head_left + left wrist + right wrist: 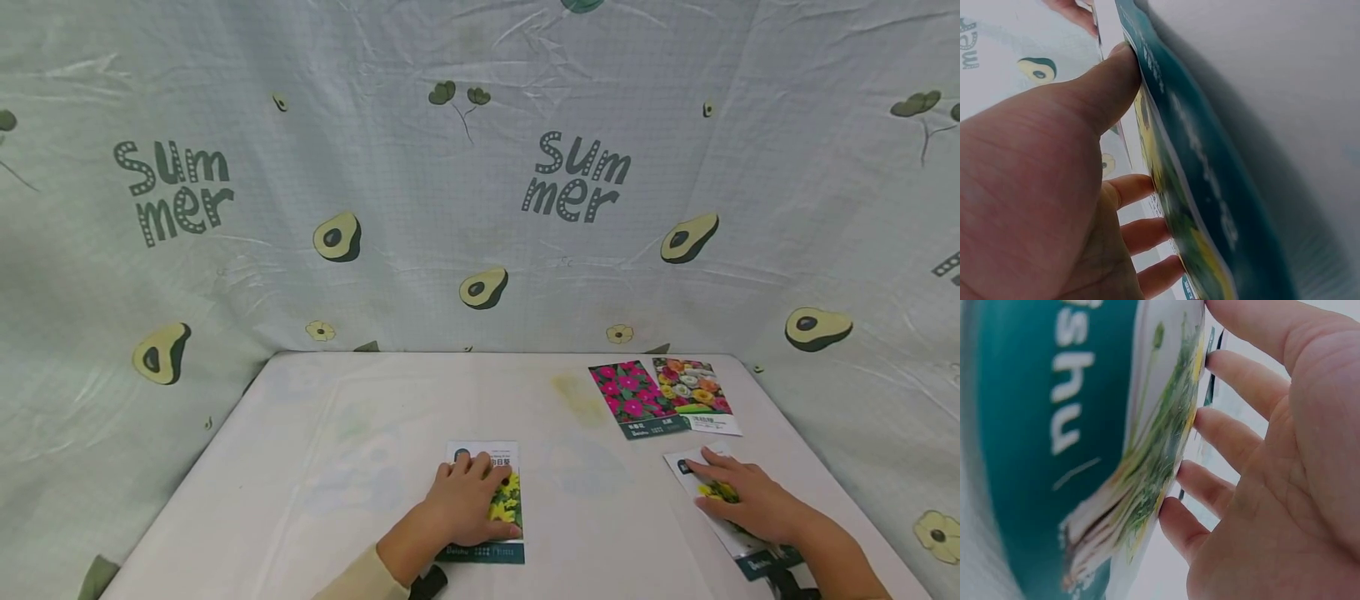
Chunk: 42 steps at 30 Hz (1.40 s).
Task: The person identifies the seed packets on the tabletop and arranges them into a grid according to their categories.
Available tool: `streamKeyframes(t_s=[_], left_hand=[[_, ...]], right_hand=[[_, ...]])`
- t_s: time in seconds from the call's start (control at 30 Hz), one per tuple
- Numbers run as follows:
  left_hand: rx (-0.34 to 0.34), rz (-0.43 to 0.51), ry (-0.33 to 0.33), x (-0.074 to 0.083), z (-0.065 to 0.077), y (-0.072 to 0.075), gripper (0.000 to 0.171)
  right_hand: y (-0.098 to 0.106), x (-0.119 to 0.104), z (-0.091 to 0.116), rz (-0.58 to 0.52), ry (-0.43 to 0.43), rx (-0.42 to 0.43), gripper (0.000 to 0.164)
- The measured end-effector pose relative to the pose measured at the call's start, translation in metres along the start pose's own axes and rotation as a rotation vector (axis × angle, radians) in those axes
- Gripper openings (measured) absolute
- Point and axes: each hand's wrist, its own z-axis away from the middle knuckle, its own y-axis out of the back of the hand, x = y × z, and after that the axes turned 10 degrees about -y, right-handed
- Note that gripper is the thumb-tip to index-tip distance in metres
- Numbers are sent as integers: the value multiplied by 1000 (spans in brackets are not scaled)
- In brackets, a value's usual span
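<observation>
My left hand [465,504] rests on a seed packet with yellow flowers [508,500], lying flat near the table's front middle. The left wrist view shows its fingertips and thumb touching the printed face, above the teal band [1191,137]. To the right, my right hand [757,500] lies over another seed packet [729,537], tilted on the table and partly hidden beneath the palm. Seen from the right wrist, this packet [1054,481] bears green stalks with pale roots and a teal band; the fingertips [1179,519] touch its face along one side.
Behind the right hand, a seed packet with pink flowers [633,398] lies against one with multicoloured flowers [693,387]. The white table [300,483] ends at a pale printed sheet [405,183] hanging behind and at the sides.
</observation>
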Motion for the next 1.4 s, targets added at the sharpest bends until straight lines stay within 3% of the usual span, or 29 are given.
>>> streamKeyframes(t_s=[0.6,0.97,1.4], left_hand=[[0,-14,2,-4,-2,-6,85],[34,9,-24,-8,-3,-12,84],[29,4,-11,-10,-7,-19,85]], right_hand=[[-1,-5,0,21,-20,2,78],[3,-6,3,18,35,29,69],[1,-3,5,16,19,4,73]])
